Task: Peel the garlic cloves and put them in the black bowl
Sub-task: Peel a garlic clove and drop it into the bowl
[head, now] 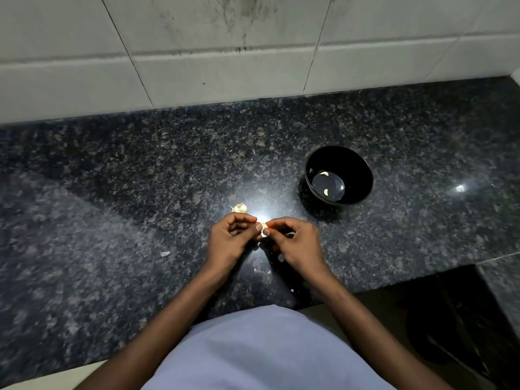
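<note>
While both your hands pinch the garlic clove [264,229] between fingertips, the black bowl [365,175] sits ahead-right — right hand [295,243] nearer than left hand [230,237].

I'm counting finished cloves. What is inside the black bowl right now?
Two peeled garlic cloves lie apart on the floor of the black bowl, one toward the back, one nearer the front. The near inner wall is hidden by the rim, so anything against it cannot be seen.
</note>
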